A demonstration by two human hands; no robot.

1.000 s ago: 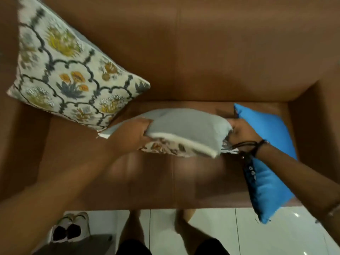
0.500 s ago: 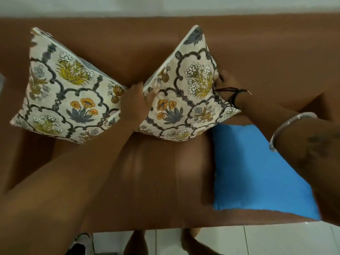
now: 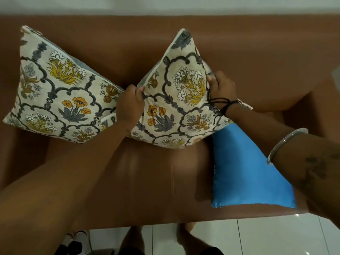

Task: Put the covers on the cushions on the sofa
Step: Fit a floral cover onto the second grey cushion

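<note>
Two cushions in floral covers lean against the back of the brown sofa [image 3: 147,181]. The left floral cushion [image 3: 53,89] stands on a corner by the left armrest. The middle floral cushion [image 3: 176,100] also stands on a corner, held at both sides. My left hand [image 3: 129,105] grips its left edge and my right hand [image 3: 221,87] grips its right edge. A bare blue cushion [image 3: 244,172] lies flat on the seat at the right, partly under my right forearm.
The sofa's right armrest [image 3: 303,100] and left armrest [image 3: 11,153] close in the seat. White floor tiles [image 3: 257,236] lie in front of the sofa. A pair of shoes [image 3: 73,243] sits at the lower left beside my bare feet.
The middle cushion went from lying grey side up over the seat to standing upright against the backrest, floral side out. Both hands rose with it and still hold its edges.
</note>
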